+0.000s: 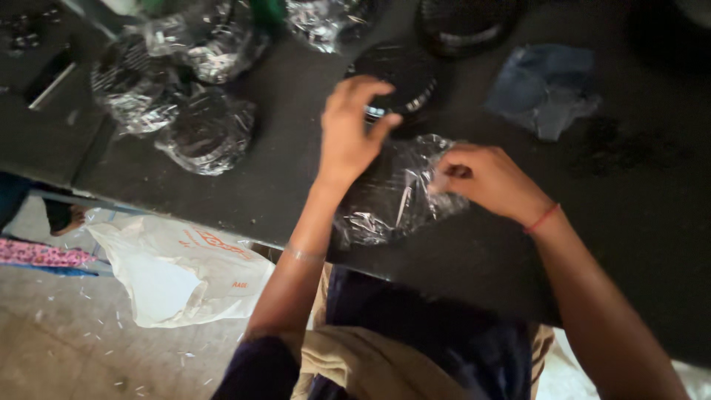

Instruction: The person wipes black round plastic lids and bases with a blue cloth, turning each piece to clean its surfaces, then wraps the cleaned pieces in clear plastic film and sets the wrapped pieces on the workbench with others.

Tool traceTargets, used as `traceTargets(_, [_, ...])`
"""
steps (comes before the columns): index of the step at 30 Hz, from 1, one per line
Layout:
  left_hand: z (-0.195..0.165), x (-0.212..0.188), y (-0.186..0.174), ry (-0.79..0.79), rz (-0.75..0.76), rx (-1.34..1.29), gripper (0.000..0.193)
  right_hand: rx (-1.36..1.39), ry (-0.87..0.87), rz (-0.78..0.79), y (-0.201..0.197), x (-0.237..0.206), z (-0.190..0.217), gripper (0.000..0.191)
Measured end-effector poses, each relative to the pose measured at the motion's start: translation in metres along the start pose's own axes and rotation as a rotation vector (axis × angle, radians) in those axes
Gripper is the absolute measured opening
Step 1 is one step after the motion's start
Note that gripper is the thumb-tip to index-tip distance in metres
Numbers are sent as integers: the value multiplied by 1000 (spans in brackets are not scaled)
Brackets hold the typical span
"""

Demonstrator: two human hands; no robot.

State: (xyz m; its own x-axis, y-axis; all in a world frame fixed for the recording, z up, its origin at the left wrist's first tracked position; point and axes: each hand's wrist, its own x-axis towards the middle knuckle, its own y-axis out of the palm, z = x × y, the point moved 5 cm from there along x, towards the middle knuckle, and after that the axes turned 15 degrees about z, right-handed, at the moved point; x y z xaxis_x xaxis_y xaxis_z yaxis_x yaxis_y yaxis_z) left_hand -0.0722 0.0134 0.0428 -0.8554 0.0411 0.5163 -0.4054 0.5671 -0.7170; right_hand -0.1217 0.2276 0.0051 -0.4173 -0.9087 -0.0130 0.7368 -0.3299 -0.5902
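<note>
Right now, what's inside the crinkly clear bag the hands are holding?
The clear plastic bag shows something dark and round inside. Both hands, left and right, grip it. Glare and wrinkles cover the details.

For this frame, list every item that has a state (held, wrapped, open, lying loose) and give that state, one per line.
Left hand: raised, fingers curled on a small shiny part.
Right hand: pinching the clear crinkled plastic bag.
Clear crinkled plastic bag: on the dark table, with a dark object inside.
Round black ribbed part: unwrapped.
Three clear-wrapped round parts: bagged, untouched.
White plastic bag: lying crumpled beside the table.
</note>
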Motion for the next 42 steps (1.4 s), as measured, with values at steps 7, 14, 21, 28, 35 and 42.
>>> traceTargets(7, [17,62,69,89,383,163,76,263,89,186,1,-1,2,113])
traceTargets(14, [40,71,95,-60,597,272,62,325,258,183,-5,-5,-38,81])
traceTargets(21, [57,67,64,-9,482,277,64,414,329,155,18,5,-69,48])
traceTargets(28, [74,0,5,-45,-34,17,43,506,368,122,23,6,-82,43])
traceTargets(35, [110,-61,6,-622,127,-249,46,561,251,111,28,14,-81,31])
traceTargets(42, [101,-94,18,-572,-12,-384,29,880,391,-36,41,7,-145,34])
